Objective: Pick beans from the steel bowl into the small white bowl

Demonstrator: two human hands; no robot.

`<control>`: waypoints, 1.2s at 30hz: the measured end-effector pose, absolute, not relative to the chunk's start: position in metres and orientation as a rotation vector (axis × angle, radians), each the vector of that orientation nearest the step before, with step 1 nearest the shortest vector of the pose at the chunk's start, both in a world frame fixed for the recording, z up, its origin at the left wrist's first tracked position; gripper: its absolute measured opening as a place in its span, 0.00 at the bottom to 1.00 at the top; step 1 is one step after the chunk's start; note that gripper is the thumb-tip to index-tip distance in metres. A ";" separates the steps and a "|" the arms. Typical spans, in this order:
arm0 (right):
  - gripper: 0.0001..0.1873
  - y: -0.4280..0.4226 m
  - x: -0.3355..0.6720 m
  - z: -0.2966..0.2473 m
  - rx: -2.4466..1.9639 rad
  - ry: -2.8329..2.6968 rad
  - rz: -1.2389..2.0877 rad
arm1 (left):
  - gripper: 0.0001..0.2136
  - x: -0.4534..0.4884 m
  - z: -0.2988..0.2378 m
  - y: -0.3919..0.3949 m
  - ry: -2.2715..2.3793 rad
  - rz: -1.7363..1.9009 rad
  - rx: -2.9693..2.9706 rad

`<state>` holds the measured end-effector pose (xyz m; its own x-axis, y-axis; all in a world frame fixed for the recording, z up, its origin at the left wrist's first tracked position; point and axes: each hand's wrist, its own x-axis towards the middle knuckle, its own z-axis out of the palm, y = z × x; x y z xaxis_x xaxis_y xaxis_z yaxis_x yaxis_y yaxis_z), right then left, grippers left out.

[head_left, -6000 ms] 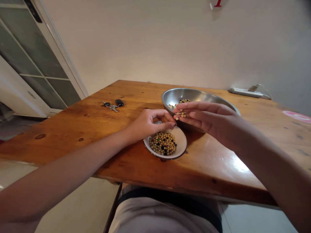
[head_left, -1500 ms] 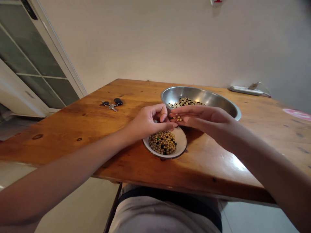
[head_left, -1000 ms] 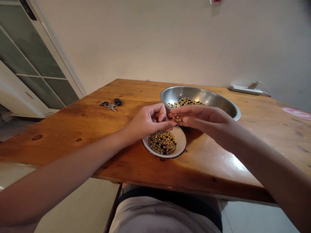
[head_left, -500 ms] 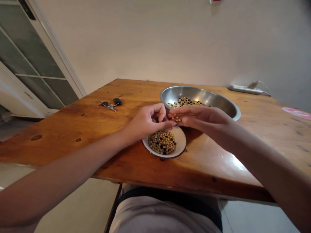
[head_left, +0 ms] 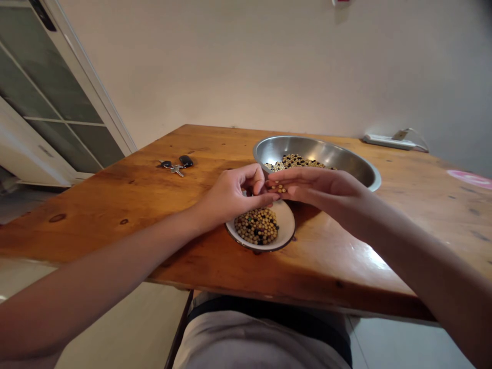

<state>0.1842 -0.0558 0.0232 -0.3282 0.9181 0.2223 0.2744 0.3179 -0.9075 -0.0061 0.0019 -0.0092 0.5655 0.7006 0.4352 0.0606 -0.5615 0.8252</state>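
Note:
A small white dish (head_left: 286,225) of yellow beans mixed with a few dark ones sits near the table's front edge. Just above it my right hand (head_left: 326,189) is cupped palm up with a few beans (head_left: 280,188) lying on its fingers. My left hand (head_left: 232,193) is curled in a pinch, its fingertips touching the beans in my right palm. Behind both hands stands a steel bowl (head_left: 346,159) holding a mix of pale and black beans.
The wooden table (head_left: 154,205) also carries a bunch of keys (head_left: 177,165) at the left, a white power strip (head_left: 388,141) at the back right and a pink disc (head_left: 471,179) at the far right edge. A glass door stands at the left.
Over the last six seconds fewer beans lie in my right palm and both hands sit slightly lower. In the last second the hands have hardly moved.

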 end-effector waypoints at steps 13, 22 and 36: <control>0.15 -0.055 0.185 0.023 -1.101 -1.748 1.057 | 0.16 -0.006 -0.007 -0.001 0.624 1.126 2.179; 0.12 -0.054 0.188 0.023 -1.033 -1.605 1.166 | 0.14 -0.005 -0.009 0.000 0.530 1.129 2.048; 0.13 -0.056 0.187 0.026 -1.118 -1.704 1.052 | 0.15 -0.005 -0.009 0.001 0.476 1.020 1.886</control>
<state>0.1865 -0.0556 0.0258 -0.2665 0.9458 0.1858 0.2576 0.2556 -0.9318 -0.0054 0.0012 -0.0089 0.5837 0.6713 0.4567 -0.0813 -0.5113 0.8555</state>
